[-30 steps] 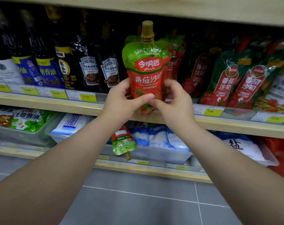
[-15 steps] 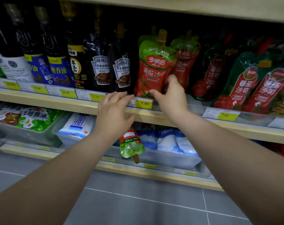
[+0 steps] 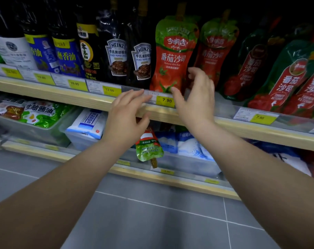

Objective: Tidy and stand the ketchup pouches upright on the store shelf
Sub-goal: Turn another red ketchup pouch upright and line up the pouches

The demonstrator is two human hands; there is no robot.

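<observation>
Pouch point(image 3: 172, 56) stands upright at shelf point(image 3: 98, 103) front edge, beside sauce bottles. Left hand point(image 3: 127, 114) and right hand point(image 3: 197, 97) both open, holding nothing. Looks soft, floppy, likely slick; best pinched low at both sides.

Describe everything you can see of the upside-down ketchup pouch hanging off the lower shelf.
The upside-down red and green glossy plastic ketchup pouch hangs spout-down over the front of the clear plastic bin on the lower shelf. Its red part is uppermost, partly hidden behind the left hand; a white label band crosses it, and the crinkled green end points down, ending in a brownish cap. It tilts slightly. Neither hand looks to be touching it.
</observation>
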